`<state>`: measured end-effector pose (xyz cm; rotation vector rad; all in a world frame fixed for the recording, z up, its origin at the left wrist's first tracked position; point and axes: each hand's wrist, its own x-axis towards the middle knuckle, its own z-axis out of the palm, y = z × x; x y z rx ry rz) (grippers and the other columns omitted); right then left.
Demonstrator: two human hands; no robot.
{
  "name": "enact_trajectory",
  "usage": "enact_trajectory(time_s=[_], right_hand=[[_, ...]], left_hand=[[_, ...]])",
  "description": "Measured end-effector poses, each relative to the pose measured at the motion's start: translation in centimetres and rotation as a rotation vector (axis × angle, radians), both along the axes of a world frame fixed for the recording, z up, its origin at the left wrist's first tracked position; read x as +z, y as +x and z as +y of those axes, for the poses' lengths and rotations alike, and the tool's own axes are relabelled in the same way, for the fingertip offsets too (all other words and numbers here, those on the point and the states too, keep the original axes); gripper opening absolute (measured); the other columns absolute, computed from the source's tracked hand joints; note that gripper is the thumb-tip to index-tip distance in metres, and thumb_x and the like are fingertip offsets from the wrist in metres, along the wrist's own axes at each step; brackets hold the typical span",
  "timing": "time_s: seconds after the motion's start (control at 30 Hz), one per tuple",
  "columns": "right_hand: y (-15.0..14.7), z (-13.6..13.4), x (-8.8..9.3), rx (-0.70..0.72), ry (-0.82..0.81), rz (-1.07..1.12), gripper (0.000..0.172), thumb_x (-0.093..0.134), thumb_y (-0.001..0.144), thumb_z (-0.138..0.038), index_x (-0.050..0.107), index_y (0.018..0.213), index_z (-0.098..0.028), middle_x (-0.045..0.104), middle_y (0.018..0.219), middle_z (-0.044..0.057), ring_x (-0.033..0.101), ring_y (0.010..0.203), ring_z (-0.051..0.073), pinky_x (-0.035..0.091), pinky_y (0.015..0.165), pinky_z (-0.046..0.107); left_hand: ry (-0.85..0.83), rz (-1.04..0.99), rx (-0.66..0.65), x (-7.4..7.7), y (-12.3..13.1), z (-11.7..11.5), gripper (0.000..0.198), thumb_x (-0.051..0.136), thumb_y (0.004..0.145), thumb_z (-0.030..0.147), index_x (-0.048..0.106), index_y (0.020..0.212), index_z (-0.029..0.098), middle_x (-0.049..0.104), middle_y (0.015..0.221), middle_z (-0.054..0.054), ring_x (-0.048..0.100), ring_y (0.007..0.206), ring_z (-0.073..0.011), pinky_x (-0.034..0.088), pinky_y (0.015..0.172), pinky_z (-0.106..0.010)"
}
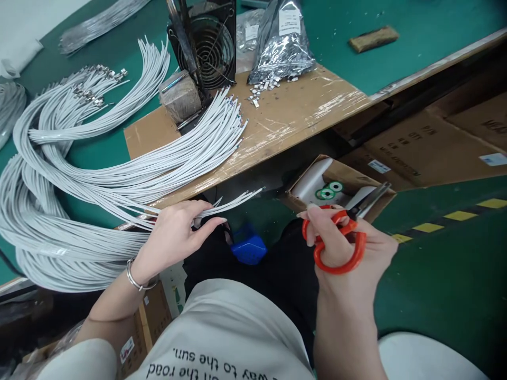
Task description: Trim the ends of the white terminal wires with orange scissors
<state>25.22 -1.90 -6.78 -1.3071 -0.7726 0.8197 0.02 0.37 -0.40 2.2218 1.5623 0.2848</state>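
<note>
Green bench, brown board along its edge; landmark: black fan at the board. Nearest, below fan: white shirt, print inverted, legible "on the road", "way to the sun." Left hand, below fan, off bench edge: fingers curled round a few white wires, thumb extended beside them, wire ends protruding. Right hand, below and right of fan: grasping red-handled scissors, blades close together, pointing away. Wire bundle, below fan, partly on board. Open carton, right of and below fan: green-rimmed spools inside. Larger carton, farther right: "P/N", "QTY". Silver bag, just right of fan: white label, print illegible.
</note>
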Motion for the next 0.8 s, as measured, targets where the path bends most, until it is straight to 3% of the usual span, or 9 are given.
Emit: enact_trajectory(time_s=[0.13, 0.3, 0.4, 0.53, 0.67, 0.8], right_hand=[[0.1, -0.3, 0.0, 0.014, -0.006, 0.007, 0.045, 0.089, 0.084, -0.025, 0.062, 0.048, -0.023, 0.053, 0.048, -0.003, 0.064, 0.058, 0.018, 0.057, 0.073, 0.038], [-0.2, -0.5, -0.1, 0.029, -0.028, 0.014, 0.045, 0.089, 0.086, -0.029, 0.063, 0.049, -0.023, 0.053, 0.048, -0.005, 0.062, 0.057, 0.015, 0.055, 0.071, 0.034], [-0.6, -0.6, -0.2, 0.083, -0.040, 0.031, 0.047, 0.086, 0.089, -0.031, 0.062, 0.050, -0.022, 0.055, 0.051, -0.004, 0.067, 0.062, 0.016, 0.056, 0.070, 0.032], [-1.4, -0.5, -0.2, 0.191, -0.070, 0.042, 0.046, 0.085, 0.090, -0.036, 0.062, 0.053, -0.021, 0.063, 0.060, -0.001, 0.068, 0.066, 0.017, 0.048, 0.058, 0.029], [-2.3, 0.0, 0.6, 0.246, -0.043, 0.033, 0.043, 0.086, 0.086, -0.035, 0.063, 0.052, -0.022, 0.062, 0.059, -0.001, 0.062, 0.060, 0.016, 0.046, 0.055, 0.028], [-3.1, 0.2, 1.5, 0.320, -0.013, 0.027, 0.029, 0.084, 0.085, -0.031, 0.072, 0.059, -0.023, 0.062, 0.057, -0.001, 0.061, 0.059, 0.016, 0.048, 0.055, 0.029]], left_hand=[[-0.189, -0.161, 0.003, 0.2, 1.6, 0.5, 0.025, 0.065, 0.107, 0.036, 0.077, 0.093, 0.019, 0.076, 0.079, -0.002, 0.057, 0.062, -0.0152, 0.040, 0.061, -0.029], [-0.288, -0.336, -0.041, 0.3, 2.7, 1.0, 0.022, 0.064, 0.107, 0.029, 0.075, 0.091, 0.019, 0.075, 0.083, -0.002, 0.064, 0.073, -0.0162, 0.046, 0.067, -0.028], [-0.439, -0.497, 0.056, 0.4, 2.6, 1.0, 0.024, 0.067, 0.106, 0.034, 0.072, 0.089, 0.018, 0.070, 0.075, 0.000, 0.065, 0.065, -0.0145, 0.047, 0.061, -0.026], [-0.640, -0.688, 0.196, 0.5, 1.6, 0.6, 0.028, 0.078, 0.099, 0.040, 0.071, 0.085, 0.016, 0.066, 0.067, 0.002, 0.060, 0.053, -0.0108, 0.044, 0.052, -0.023], [-0.680, -0.872, 0.272, 0.6, 0.9, 0.3, 0.028, 0.083, 0.094, 0.042, 0.077, 0.089, 0.015, 0.065, 0.065, 0.001, 0.056, 0.047, -0.0089, 0.040, 0.048, -0.021], [-0.666, -0.971, 0.322, 0.5, 0.9, 0.0, 0.030, 0.087, 0.090, 0.045, 0.078, 0.089, 0.016, 0.065, 0.066, 0.001, 0.049, 0.044, -0.0072, 0.034, 0.042, -0.021]])
